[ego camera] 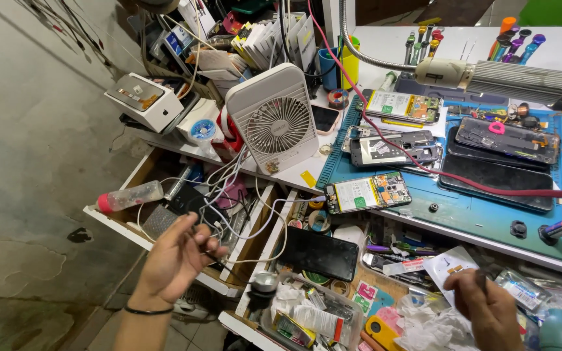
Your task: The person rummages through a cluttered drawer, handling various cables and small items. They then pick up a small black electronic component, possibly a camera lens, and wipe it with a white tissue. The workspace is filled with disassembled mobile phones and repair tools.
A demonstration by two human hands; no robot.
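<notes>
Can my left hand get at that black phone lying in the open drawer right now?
Probably yes. The left hand hovers beside the open drawer, and the black phone lies face-up on top with nothing over it. Only loose white cables trail between them, and the fingers seem to pinch one.

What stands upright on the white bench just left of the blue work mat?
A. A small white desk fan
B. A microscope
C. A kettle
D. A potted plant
A. A small white desk fan with a round grille stands upright on the white bench, beside the left edge of the blue work mat, which carries several opened phones.
</notes>
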